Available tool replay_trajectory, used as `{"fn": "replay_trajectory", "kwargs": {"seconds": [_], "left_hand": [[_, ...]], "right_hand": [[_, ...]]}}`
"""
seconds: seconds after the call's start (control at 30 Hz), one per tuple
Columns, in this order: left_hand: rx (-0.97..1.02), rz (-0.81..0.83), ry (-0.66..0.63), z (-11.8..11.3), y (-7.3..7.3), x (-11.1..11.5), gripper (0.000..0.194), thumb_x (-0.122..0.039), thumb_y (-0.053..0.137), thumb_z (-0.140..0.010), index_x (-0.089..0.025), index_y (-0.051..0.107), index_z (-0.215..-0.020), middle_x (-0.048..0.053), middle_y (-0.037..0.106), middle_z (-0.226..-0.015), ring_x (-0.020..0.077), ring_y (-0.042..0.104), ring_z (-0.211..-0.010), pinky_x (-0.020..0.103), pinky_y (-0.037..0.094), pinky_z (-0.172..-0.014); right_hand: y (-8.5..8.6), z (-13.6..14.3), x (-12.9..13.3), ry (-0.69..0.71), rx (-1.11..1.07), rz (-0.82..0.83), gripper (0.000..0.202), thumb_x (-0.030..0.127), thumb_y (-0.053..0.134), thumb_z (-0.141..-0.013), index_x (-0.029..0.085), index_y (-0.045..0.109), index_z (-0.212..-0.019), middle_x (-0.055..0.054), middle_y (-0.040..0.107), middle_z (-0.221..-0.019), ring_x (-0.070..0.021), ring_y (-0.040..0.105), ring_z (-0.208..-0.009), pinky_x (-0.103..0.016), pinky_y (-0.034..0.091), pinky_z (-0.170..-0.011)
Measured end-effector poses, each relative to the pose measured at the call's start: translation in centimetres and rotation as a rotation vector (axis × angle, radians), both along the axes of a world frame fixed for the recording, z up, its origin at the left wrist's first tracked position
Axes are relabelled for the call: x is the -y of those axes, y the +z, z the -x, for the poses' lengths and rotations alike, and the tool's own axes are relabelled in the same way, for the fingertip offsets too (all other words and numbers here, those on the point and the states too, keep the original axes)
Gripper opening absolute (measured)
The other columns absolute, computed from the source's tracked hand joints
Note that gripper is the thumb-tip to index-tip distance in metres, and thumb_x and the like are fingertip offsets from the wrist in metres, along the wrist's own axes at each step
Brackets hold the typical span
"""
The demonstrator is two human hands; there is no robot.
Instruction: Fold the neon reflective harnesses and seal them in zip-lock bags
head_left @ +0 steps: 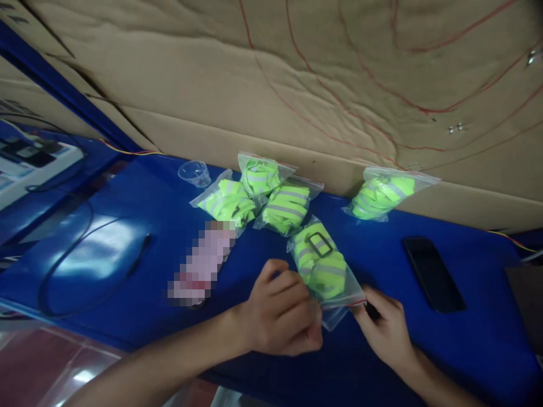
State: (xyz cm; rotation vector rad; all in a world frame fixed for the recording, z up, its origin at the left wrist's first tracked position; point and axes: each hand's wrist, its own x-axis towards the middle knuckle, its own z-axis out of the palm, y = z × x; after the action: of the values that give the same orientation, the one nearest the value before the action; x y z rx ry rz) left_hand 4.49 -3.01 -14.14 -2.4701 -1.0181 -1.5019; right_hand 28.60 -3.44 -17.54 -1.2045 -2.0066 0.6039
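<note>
A clear zip-lock bag (345, 277) holds a folded neon-yellow reflective strap (326, 277) with grey stripes and a black buckle (320, 244). Its open end points toward me. My right hand (384, 319) pinches the right corner of that end between thumb and fingers. At the left side of the same end, my left hand (286, 311) is closed, its fingers curled at the bag's edge; the fingertips are partly hidden. Similar bagged straps lie farther back: one bag (229, 203) at left, one (261, 175) behind it, and one (286, 209) beside them.
Another bagged strap (384, 195) leans near the cardboard wall (212, 85). A black phone (433, 274) lies at right on the blue table (139, 254). At left are a clear plastic cup (195, 173), a blurred-out pink item (203, 263) and a black cable (85, 237).
</note>
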Motion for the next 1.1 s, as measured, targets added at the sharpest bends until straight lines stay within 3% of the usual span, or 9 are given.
{"fn": "replay_trajectory", "kwargs": {"seconds": [0.1, 0.2, 0.3, 0.37, 0.47, 0.57, 0.7, 0.93, 1.1], "left_hand": [[-0.054, -0.038, -0.134, -0.3, -0.6, 0.5, 0.004, -0.017, 0.061, -0.078, -0.02, 0.059, -0.075, -0.003, 0.061, -0.065, 0.0141, 0.06, -0.072, 0.036, 0.044, -0.078], [-0.168, 0.044, -0.152, -0.2, -0.9, 0.1, 0.021, -0.027, 0.071, -0.084, -0.024, 0.068, -0.105, 0.004, 0.076, -0.108, 0.0204, 0.066, -0.111, 0.038, 0.044, -0.099], [-0.345, 0.163, -0.076, 0.3, -1.4, -1.2, 0.053, -0.036, 0.076, -0.088, -0.029, 0.058, -0.137, 0.01, 0.055, -0.155, 0.0313, 0.044, -0.149, 0.049, 0.031, -0.119], [-0.446, 0.252, -0.012, 0.7, -2.0, -2.3, 0.066, -0.04, 0.074, -0.091, -0.027, 0.049, -0.15, 0.012, 0.041, -0.165, 0.0353, 0.033, -0.156, 0.053, 0.022, -0.125], [-0.499, 0.316, 0.065, 1.1, -2.9, -3.2, 0.07, -0.04, 0.07, -0.096, -0.02, 0.041, -0.157, 0.013, 0.047, -0.161, 0.0327, 0.042, -0.15, 0.049, 0.025, -0.124], [-0.446, 0.261, 0.109, 1.2, -3.3, -3.2, 0.067, -0.051, 0.069, -0.095, -0.018, 0.049, -0.15, 0.015, 0.063, -0.139, 0.0315, 0.057, -0.129, 0.047, 0.036, -0.112], [-0.428, 0.216, 0.165, 0.7, -3.5, -2.5, 0.071, -0.063, 0.069, -0.091, -0.017, 0.056, -0.143, 0.016, 0.065, -0.118, 0.0323, 0.06, -0.112, 0.053, 0.034, -0.109], [-0.432, 0.307, 0.056, 0.6, -3.6, -2.7, 0.056, -0.049, 0.074, -0.09, -0.015, 0.057, -0.131, 0.022, 0.043, -0.158, 0.0383, 0.036, -0.152, 0.054, 0.027, -0.124], [-0.399, 0.27, -0.018, 0.7, -3.5, -2.6, 0.055, -0.057, 0.071, -0.092, -0.016, 0.057, -0.126, 0.015, 0.062, -0.141, 0.0318, 0.053, -0.137, 0.052, 0.023, -0.125]], "right_hand": [[-0.2, -0.3, 0.1, -0.059, -0.074, 0.076, 0.016, 0.023, 0.06, -0.098, 0.024, 0.06, -0.081, 0.003, 0.062, -0.069, -0.0134, 0.06, -0.059, -0.023, 0.05, -0.057], [-0.7, -0.4, 0.1, -0.09, -0.166, 0.142, 0.013, 0.025, 0.061, -0.098, 0.024, 0.061, -0.085, 0.002, 0.064, -0.075, -0.0148, 0.063, -0.066, -0.025, 0.053, -0.063], [-1.1, -0.4, 0.0, -0.176, -0.239, 0.206, 0.023, 0.029, 0.07, -0.094, 0.024, 0.053, -0.078, 0.004, 0.056, -0.069, -0.0134, 0.054, -0.06, -0.024, 0.048, -0.058], [-1.2, -0.5, -0.1, -0.227, -0.263, 0.231, 0.032, 0.033, 0.075, -0.09, 0.023, 0.05, -0.074, 0.004, 0.052, -0.067, -0.0126, 0.049, -0.059, -0.024, 0.045, -0.057], [-1.2, -0.8, -0.4, -0.245, -0.272, 0.28, 0.024, 0.036, 0.076, -0.09, 0.022, 0.061, -0.078, 0.004, 0.052, -0.066, -0.0122, 0.05, -0.06, -0.024, 0.045, -0.058], [-1.0, -1.0, -0.8, -0.262, -0.291, 0.32, 0.016, 0.037, 0.075, -0.091, 0.022, 0.074, -0.099, 0.005, 0.052, -0.067, -0.0115, 0.051, -0.06, -0.024, 0.048, -0.059], [-0.9, -1.1, -0.9, -0.237, -0.293, 0.259, 0.015, 0.034, 0.076, -0.09, 0.024, 0.076, -0.102, 0.004, 0.052, -0.069, -0.0112, 0.053, -0.062, -0.022, 0.048, -0.058], [-0.8, -1.2, -0.9, -0.141, -0.174, 0.247, 0.035, 0.037, 0.074, -0.093, 0.031, 0.074, -0.127, 0.0, 0.062, -0.082, -0.0124, 0.059, -0.067, -0.021, 0.052, -0.06], [-0.6, -1.6, -1.0, -0.06, -0.109, 0.307, 0.042, 0.042, 0.072, -0.094, 0.029, 0.071, -0.134, -0.001, 0.069, -0.08, -0.0158, 0.066, -0.069, -0.025, 0.058, -0.068]]}}
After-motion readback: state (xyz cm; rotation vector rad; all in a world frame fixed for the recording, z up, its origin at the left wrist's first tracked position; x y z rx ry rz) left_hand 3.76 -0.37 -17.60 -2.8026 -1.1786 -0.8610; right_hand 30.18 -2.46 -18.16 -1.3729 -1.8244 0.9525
